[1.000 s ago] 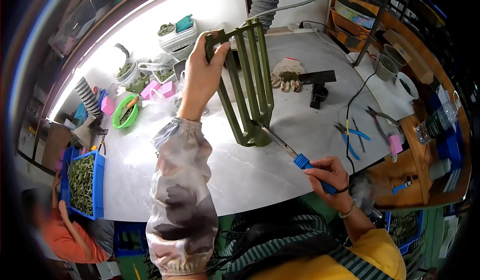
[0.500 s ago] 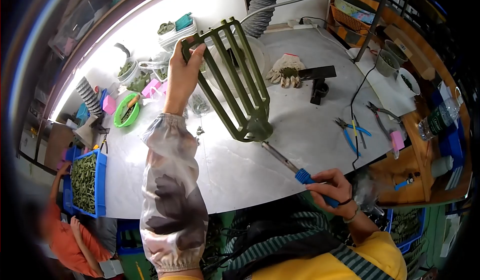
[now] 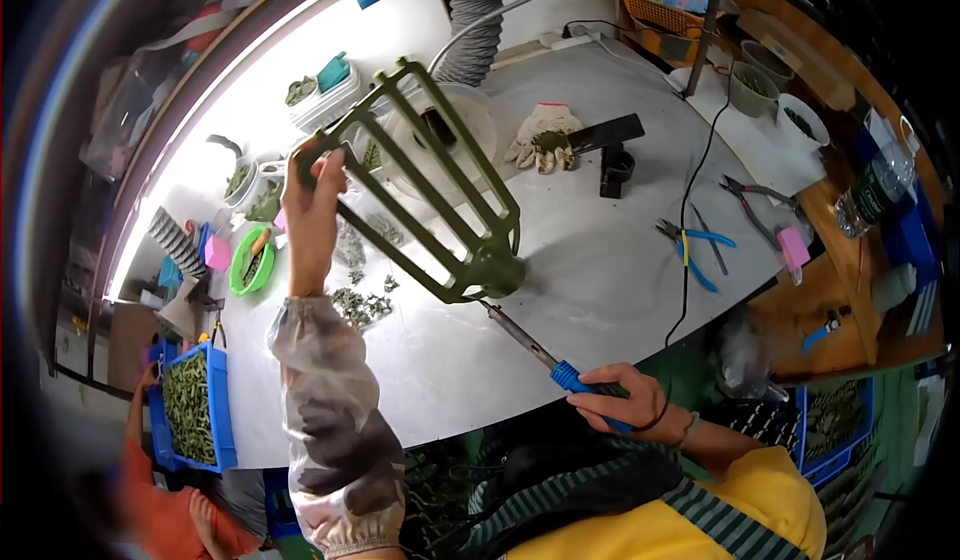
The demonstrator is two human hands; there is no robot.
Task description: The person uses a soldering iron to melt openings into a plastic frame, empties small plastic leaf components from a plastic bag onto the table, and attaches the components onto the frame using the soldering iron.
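My left hand is closed on the upper left corner of a green slatted frame, tilted above the grey table. The frame narrows to a round collar at its lower right. In my right hand is a soldering iron with a blue grip, its metal shaft pointing up and left. Its tip is at or very near the frame's lower edge beside the collar; whether they touch I cannot tell. Small green scraps lie on the table below the frame's left side.
A work glove and black holder lie behind the frame; blue pliers and red-handled cutters lie right. A cable crosses there. A green bowl and blue crate stand left, near a co-worker in orange.
The frame has moved left and tilted further with my left hand. My right hand and the iron have shifted left and slightly down. More green scraps now show on the table.
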